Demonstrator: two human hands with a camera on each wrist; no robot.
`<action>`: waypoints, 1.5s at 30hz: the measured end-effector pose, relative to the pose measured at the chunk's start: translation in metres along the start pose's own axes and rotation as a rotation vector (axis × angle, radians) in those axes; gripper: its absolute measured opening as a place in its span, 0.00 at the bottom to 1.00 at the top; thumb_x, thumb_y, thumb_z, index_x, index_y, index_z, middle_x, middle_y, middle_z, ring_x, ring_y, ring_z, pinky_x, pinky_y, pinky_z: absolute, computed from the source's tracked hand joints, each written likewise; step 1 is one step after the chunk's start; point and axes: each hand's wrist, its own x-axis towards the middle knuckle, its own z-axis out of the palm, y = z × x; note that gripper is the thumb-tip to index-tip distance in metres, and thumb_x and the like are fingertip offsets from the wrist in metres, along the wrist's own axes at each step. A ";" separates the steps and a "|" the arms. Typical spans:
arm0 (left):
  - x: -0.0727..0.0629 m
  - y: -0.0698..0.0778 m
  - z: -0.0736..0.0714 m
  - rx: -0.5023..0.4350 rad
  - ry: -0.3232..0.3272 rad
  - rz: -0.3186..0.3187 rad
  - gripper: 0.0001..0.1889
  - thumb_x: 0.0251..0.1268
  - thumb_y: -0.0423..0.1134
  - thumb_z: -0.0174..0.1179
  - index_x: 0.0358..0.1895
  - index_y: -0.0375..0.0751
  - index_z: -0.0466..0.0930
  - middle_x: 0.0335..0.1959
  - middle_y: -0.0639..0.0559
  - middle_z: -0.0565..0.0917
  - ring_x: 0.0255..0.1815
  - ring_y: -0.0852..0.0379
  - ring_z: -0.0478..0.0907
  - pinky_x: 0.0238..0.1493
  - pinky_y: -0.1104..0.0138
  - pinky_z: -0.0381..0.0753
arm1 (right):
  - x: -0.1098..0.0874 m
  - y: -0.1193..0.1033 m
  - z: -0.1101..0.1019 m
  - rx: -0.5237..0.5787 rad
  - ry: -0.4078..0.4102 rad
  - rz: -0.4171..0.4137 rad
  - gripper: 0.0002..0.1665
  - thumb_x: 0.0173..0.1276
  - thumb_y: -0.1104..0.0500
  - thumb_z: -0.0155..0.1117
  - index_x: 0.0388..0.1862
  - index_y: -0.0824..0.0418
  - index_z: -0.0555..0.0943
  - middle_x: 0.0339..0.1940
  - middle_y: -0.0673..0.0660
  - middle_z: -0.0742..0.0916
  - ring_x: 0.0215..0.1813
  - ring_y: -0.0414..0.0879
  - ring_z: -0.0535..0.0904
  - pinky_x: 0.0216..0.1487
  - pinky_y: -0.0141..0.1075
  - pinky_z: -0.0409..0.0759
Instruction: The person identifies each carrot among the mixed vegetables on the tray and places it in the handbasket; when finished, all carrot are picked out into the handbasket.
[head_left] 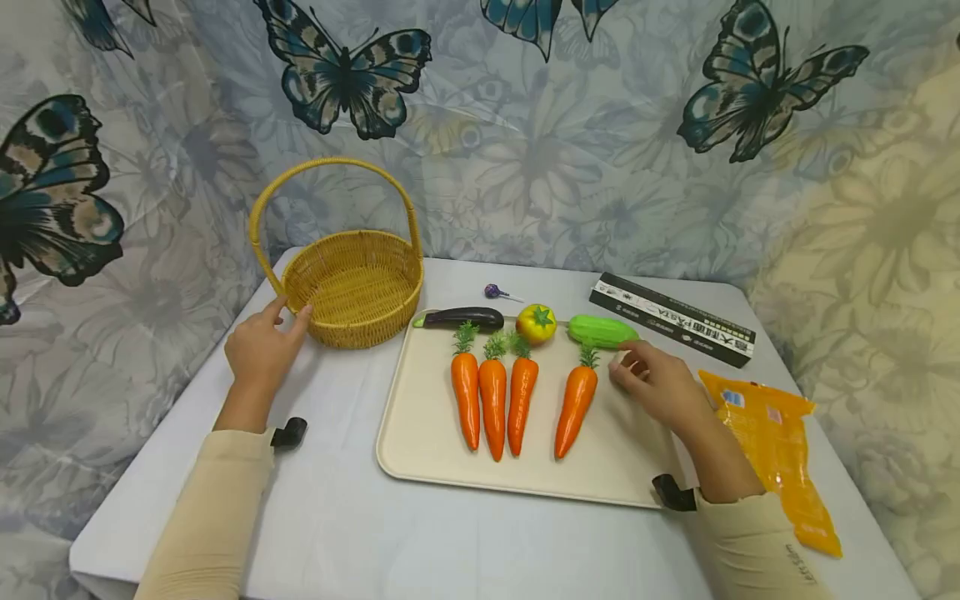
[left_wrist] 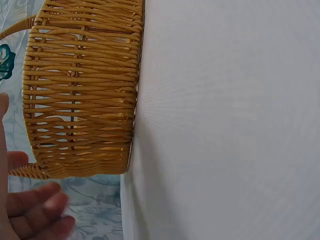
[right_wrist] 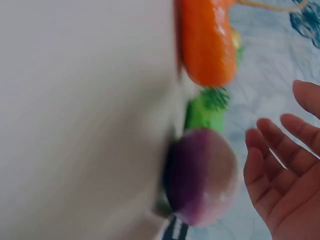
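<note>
My left hand [head_left: 264, 343] is at the near left side of the yellow wicker basket [head_left: 356, 335], by the foot of its handle. Thumb and fingers are apart there; whether they touch the wicker is unclear. Over the right part of the beige tray [head_left: 525, 485] hovers my right hand [head_left: 660, 385], its fingers loosely bent around nothing. A round purple-and-white turnip-like vegetable [right_wrist: 202, 176] lies beside it in the right wrist view, hidden in the head view. Closest in the head view are a green cucumber-like vegetable [head_left: 602, 331] and a carrot [head_left: 576, 410].
Three more carrots [head_left: 492, 408] lie side by side on the tray. Behind them are an eggplant [head_left: 465, 317] and a yellow round vegetable [head_left: 536, 324]. A lollipop [head_left: 492, 291], a black pasta box [head_left: 671, 319] and an orange packet [head_left: 780, 458] lie around the tray.
</note>
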 end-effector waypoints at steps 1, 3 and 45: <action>0.000 0.000 0.000 0.004 -0.031 -0.022 0.39 0.65 0.71 0.46 0.64 0.42 0.76 0.44 0.34 0.84 0.30 0.34 0.79 0.26 0.43 0.76 | 0.000 0.000 0.003 0.018 -0.006 -0.015 0.30 0.73 0.41 0.56 0.62 0.62 0.74 0.44 0.58 0.84 0.44 0.55 0.81 0.44 0.52 0.80; 0.000 0.000 0.000 -0.011 -0.082 -0.057 0.42 0.64 0.73 0.45 0.66 0.42 0.72 0.50 0.32 0.82 0.33 0.31 0.79 0.28 0.42 0.77 | 0.001 0.001 0.011 0.054 -0.016 -0.040 0.25 0.72 0.45 0.59 0.57 0.63 0.77 0.40 0.56 0.85 0.42 0.52 0.82 0.45 0.50 0.81; -0.017 0.019 0.015 -0.876 -0.214 -0.287 0.34 0.65 0.43 0.65 0.66 0.34 0.58 0.78 0.41 0.43 0.75 0.41 0.51 0.69 0.50 0.63 | 0.012 -0.026 0.047 0.399 -0.369 0.278 0.44 0.63 0.54 0.70 0.68 0.74 0.60 0.28 0.59 0.82 0.27 0.50 0.80 0.29 0.41 0.84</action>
